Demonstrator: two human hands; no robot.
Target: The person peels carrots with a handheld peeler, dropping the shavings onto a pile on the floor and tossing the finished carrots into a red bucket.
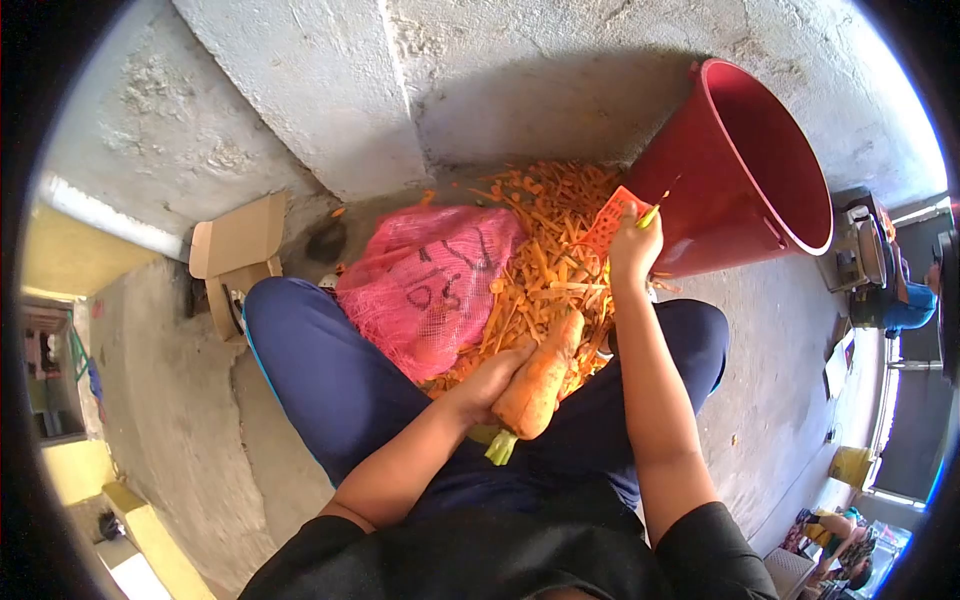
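My left hand [497,382] is wrapped round a large carrot [540,385] above my lap, its green stem stub pointing toward me. Raised beside the red bucket, my right hand [636,245] is closed on a small tool with a yellow-green handle [648,216]. An orange perforated plastic piece [606,222] shows at the fingers of that hand; I cannot tell if it is part of the tool. Below both hands lies a heap of orange carrot peelings [545,270] on the floor. Left of the heap sits a pink mesh sack [430,280] with dark markings.
The red bucket [690,190] leans at the right by the concrete wall [540,60]. An opened cardboard box [238,240] stands left of my knee. Farther right are stacked household items [880,265], and another person [845,540] is at the lower right.
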